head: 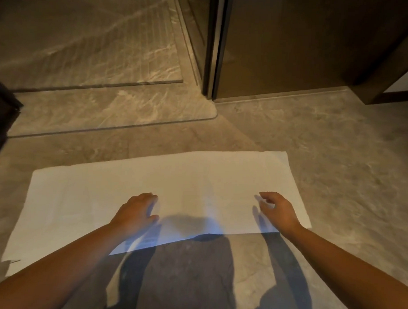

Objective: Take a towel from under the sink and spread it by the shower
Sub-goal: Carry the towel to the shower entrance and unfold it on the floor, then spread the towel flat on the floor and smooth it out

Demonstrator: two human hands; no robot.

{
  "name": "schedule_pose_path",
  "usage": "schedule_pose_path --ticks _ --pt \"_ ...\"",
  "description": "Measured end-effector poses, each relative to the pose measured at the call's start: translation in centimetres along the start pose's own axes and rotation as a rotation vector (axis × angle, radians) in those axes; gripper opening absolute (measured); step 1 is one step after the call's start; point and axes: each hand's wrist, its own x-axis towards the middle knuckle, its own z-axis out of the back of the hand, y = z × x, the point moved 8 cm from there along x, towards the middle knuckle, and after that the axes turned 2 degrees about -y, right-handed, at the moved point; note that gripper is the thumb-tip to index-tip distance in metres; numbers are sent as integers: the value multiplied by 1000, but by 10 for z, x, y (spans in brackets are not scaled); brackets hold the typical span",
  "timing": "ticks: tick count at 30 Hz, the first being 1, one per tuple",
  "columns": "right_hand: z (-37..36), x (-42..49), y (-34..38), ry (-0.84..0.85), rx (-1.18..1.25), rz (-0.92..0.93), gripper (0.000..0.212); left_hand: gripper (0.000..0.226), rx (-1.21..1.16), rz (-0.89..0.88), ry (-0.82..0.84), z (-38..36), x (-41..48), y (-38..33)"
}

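You have 1 white towel (174, 188) spread flat on the marble floor (337, 159), its long far edge running alongside the raised step (107, 111) of the shower, apart from it by a strip of bare floor. The towel's right corner points toward the dark door frame (213, 50). Your 2 hands are over the towel's near half. Your left hand (136, 209) lies palm down on the cloth, fingers spread, gripping nothing. Your right hand (277, 210) sits near the towel's right edge, fingers loosely curled and released, holding nothing; whether it touches the cloth is unclear. 2 arm shadows fall across the near edge.
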Motion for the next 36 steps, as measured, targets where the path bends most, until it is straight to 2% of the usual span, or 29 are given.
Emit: schedule_pose_path --ticks 3,6,10,15,19,22,26,29,36 --pt "-50 -13 28 189 -24 144 41 34 -26 25 -16 6 -14 15" --pt "-96 -24 50 284 -240 324 50 53 5 52 2 5 -30 35" --pt "-132 -29 62 281 -279 348 54 63 1 132 33 -4 -49 61" --pt "-140 -16 46 297 -517 272 69 64 66 186 88 -17 -56 84" --pt "-137 -6 39 342 -680 303 78 68 149 156 77 -28 -55 93" --pt "-133 0 40 353 -760 334 79 74 96 137 39 -31 -52 94" --pt "-133 0 43 343 -827 353 79 71 49 111 15 -30 -51 93" --pt "-135 -5 46 353 -862 408 79 68 35 92 -13 -30 -51 95" --pt "-157 -29 61 465 -922 661 72 62 -24 61 -60 -30 -57 107"
